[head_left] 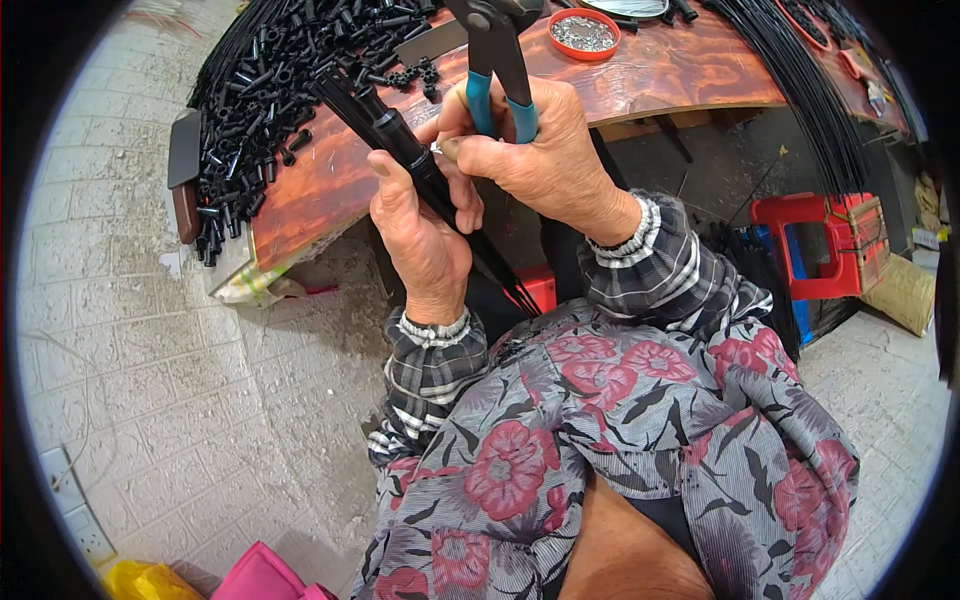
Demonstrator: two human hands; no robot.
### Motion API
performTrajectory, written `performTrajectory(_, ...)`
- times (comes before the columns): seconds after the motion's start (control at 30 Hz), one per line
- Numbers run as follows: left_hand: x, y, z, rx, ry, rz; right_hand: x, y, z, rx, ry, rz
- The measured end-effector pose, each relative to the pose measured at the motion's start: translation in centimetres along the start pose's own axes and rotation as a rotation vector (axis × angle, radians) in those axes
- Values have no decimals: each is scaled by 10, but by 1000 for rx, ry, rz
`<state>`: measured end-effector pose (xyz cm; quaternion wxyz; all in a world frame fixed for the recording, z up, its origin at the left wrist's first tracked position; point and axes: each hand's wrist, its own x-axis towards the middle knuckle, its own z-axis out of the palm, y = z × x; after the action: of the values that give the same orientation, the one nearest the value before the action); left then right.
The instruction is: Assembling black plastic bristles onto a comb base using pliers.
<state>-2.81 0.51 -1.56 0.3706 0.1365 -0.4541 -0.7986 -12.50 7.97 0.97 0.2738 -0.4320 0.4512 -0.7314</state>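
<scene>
My left hand (425,240) is wrapped round a bundle of thin black rods (492,262), which slants from the table edge down toward my lap. Black tubular plastic fittings (397,137) sit at the bundle's upper end, beside my left thumb. In my right hand (560,160) is a pair of pliers (500,65) with blue grips, jaws pointing away from me. The thumb and forefinger of that hand also pinch at the fitting, where a tiny silvery bit (436,148) shows; its exact shape is too small to tell. Both hands meet just above the table's near edge.
A large heap of black plastic fittings (280,80) covers the left of the wooden table (320,205). A wide-bladed knife (185,150) hangs over its left edge. An orange-red dish (553,42) holds small metal pieces. Long black rods (800,90) droop over the right edge, near a red stool (828,215).
</scene>
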Motion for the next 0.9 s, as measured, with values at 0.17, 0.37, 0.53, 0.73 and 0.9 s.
performTrajectory(0.17, -2, -7, 3, 10, 0, 10, -3, 3, -6, -39, 16, -74)
performTrajectory(0.37, -1, -10, 3, -13, -38, 7, -7, 8, -5, 65, 45, -22)
performTrajectory(0.53, -5, -8, 7, -26, -27, -2, -9, 9, -4, 52, 26, 15)
performTrajectory(0.73, -6, -5, -3, -87, -183, -9, -4, -2, -2, -287, -24, -144)
performTrajectory(0.9, 1, 5, -4, -106, -110, -63, 20, -4, -13, -71, -219, 58)
